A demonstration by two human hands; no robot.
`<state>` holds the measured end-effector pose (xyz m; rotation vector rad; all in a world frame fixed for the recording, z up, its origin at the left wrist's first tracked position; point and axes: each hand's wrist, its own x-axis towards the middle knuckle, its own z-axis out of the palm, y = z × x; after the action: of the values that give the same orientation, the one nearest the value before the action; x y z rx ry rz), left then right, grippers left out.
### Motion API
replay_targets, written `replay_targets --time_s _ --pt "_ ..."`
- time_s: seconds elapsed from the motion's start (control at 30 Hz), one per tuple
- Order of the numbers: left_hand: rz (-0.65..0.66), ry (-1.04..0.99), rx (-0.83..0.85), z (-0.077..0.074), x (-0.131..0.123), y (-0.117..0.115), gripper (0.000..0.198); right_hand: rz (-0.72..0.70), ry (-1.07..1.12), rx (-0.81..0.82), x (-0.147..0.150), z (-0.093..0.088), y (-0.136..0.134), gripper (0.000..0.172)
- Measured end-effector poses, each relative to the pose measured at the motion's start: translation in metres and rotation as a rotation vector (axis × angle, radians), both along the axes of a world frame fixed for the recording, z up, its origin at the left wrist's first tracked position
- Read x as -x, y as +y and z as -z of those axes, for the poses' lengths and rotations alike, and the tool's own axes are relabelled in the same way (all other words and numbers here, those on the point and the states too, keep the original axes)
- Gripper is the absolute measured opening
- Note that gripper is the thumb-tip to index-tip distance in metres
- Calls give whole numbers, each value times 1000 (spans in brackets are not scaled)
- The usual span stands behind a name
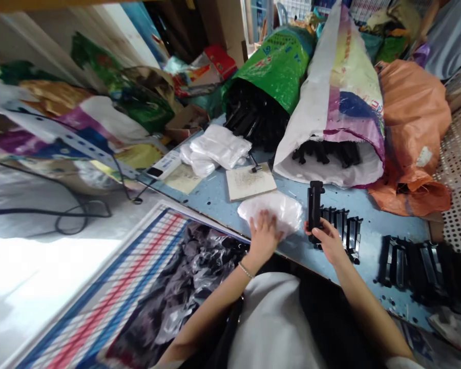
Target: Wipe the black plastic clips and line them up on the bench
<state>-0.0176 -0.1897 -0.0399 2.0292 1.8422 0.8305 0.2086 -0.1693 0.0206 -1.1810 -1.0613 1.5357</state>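
My left hand [264, 233] lies with fingers spread on a stack of clear plastic bags [282, 210] near the table's front edge. In my right hand [330, 238] is a black plastic part [314, 205], long and narrow with a wider end, held upright between thumb and fingers. Just behind that hand, a row of similar black parts [341, 225] with shiny metal strips lies on the blue table [372, 220]. I cannot make out exactly what the parts are.
A green sack [276, 56] and a white sack [315, 118], both holding black parts, lie at the back beside an orange sack [411, 118]. More bags [223, 146] and a cardboard piece [251, 183] sit left. A striped bag [100, 318] of wrapped parts stands below. More parts [411, 264] lie right.
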Motion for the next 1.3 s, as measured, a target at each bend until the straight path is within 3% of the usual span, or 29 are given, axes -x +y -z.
replay_targets --time_s 0.07,0.13,0.17,0.27,0.33,0.47,0.53,0.63,0.7,0.83,0.9,1.0,1.13,1.23,1.3 --pt "286 -17 45 1 -11 -12 40 26 57 45 12 1 0 41" --pt "453 -119 56 -1 -13 -15 32 41 84 80 18 1 -1 40" --pt "430 -177 44 -2 -11 -13 32 47 97 95 18 1 -2 40" --pt "41 -251 -29 -1 -5 5 36 45 157 140 18 2 -2 37" --pt "-85 -217 -44 1 -9 16 38 38 226 169 21 1 0 35" --pt "208 -200 -10 -1 -22 20 34 30 383 186 44 0 12 31" --pt "137 -164 -44 -1 -16 17 35 -1 456 201 63 2 23 31" --pt "8 -49 -52 4 14 11 35 -66 509 272 94 13 43 35" --pt "69 11 -13 10 42 7 34 12 436 262 107 22 60 32" --pt "191 60 0 8 79 1 30 343 259 104 102 30 87 30" --pt "185 36 -36 0 72 5 25 383 285 71 90 28 92 31" --pt "131 -35 -76 -10 34 20 17 344 352 90 74 21 84 31" --pt "117 -22 54 -4 -7 38 4 238 403 155 55 13 56 32" --pt "141 -208 159 5 2 46 14 181 422 178 37 9 36 32" --pt "93 -348 227 6 15 50 10 146 462 222 29 6 28 32"
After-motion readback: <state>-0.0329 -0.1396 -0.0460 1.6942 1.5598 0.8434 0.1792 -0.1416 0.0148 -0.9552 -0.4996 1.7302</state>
